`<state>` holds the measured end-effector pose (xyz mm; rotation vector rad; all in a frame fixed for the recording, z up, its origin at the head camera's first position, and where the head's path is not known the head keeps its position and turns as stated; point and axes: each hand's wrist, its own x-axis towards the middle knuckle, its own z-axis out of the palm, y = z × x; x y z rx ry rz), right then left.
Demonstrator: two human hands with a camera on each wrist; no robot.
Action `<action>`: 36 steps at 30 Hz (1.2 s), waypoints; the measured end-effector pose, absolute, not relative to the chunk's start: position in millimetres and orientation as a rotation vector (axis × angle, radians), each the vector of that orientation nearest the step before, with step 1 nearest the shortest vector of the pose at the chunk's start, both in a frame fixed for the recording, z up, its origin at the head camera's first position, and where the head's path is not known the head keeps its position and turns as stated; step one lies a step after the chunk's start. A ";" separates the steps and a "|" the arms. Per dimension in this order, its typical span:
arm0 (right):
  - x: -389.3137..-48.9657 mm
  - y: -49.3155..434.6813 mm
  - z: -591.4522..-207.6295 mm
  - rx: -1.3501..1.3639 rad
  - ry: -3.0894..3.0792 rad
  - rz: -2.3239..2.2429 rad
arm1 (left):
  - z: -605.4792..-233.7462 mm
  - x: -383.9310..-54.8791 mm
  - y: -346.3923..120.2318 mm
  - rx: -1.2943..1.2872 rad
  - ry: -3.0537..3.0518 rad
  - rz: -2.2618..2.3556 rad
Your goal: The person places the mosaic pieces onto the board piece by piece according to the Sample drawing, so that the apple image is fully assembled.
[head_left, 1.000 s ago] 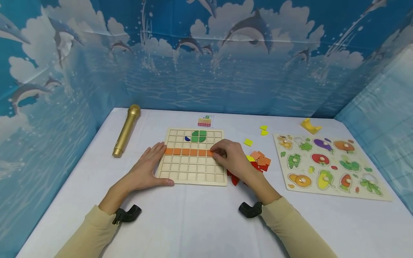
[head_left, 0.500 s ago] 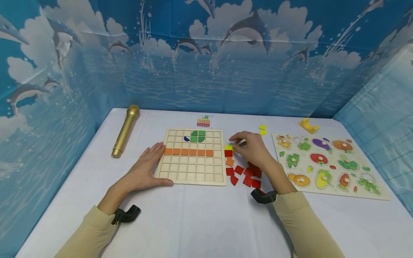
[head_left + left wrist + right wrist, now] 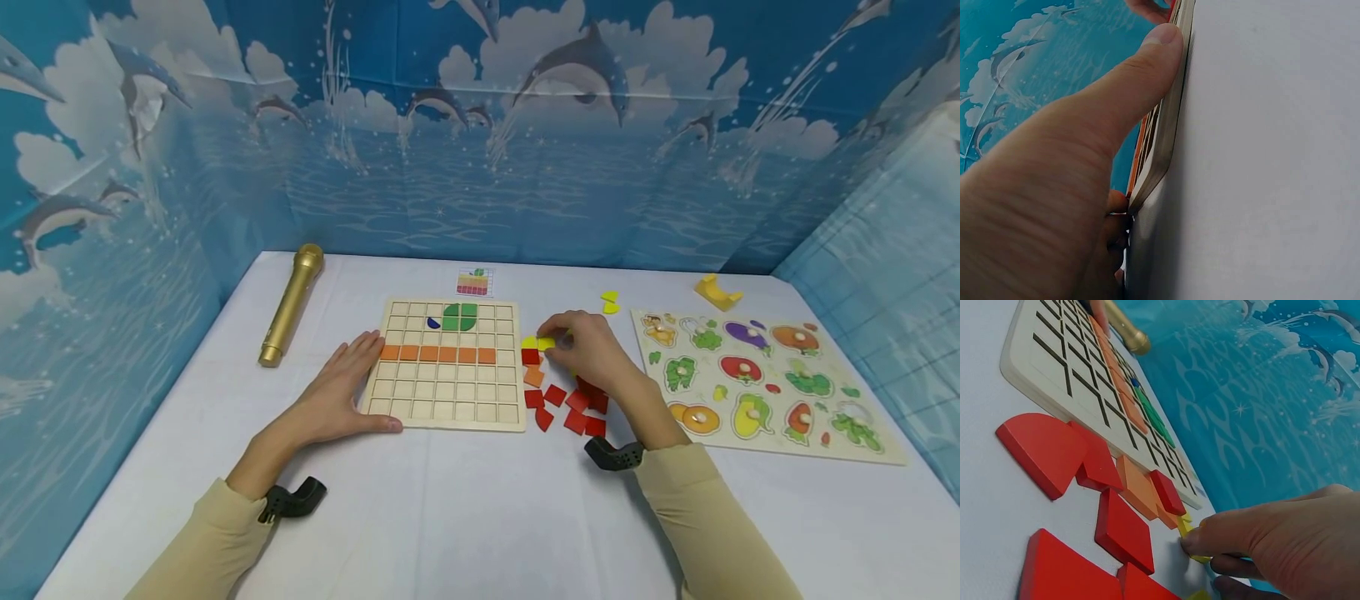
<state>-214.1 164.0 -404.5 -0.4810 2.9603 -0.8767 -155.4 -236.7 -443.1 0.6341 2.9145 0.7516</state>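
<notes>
A wooden grid board lies in the middle of the table. Across it runs a row of orange square tiles, with green tiles and a small blue tile above. My left hand rests against the board's left side, fingers stretched along the edge and thumb on the front edge. To the right of the board my right hand pinches a yellow tile between thumb and fingers, low over the table. Several red tiles and an orange tile lie loose below it.
A small picture card lies behind the board. At the left is a gold microphone. A vegetable puzzle board takes up the right side, with a yellow curved piece behind it and small yellow tiles nearby.
My right hand has left the orange row on the board and moved right to the loose tiles, where it now pinches a yellow one. The left hand has stayed in place.
</notes>
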 end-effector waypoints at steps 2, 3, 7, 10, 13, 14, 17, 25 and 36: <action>-214.0 164.5 -403.7 -0.458 2.972 -0.875 | -442.6 -155.1 -237.0 0.630 2.913 0.754; -213.9 164.7 -403.1 -0.450 2.977 -0.879 | -442.3 -154.9 -237.1 0.629 2.913 0.755; -212.8 163.8 -400.2 -0.434 2.981 -0.924 | -441.8 -154.2 -237.5 0.633 2.910 0.764; -212.3 160.0 -398.5 -0.473 2.969 -0.969 | -442.6 -154.3 -237.8 0.645 2.912 0.763; -213.0 151.5 -395.8 -0.521 2.957 -1.001 | -443.8 -154.6 -238.0 0.652 2.916 0.762; -213.7 147.8 -394.7 -0.539 2.955 -1.010 | -444.4 -154.7 -238.0 0.653 2.918 0.762; -216.8 134.8 -391.4 -0.587 2.947 -1.024 | -445.5 -154.9 -237.6 0.654 2.919 0.769; -225.3 95.1 -392.3 -0.697 2.866 -1.089 | -444.7 -155.2 -236.2 0.640 2.911 0.759; -227.0 66.7 -403.9 -0.741 2.828 -1.097 | -443.8 -154.7 -237.2 0.653 2.908 0.768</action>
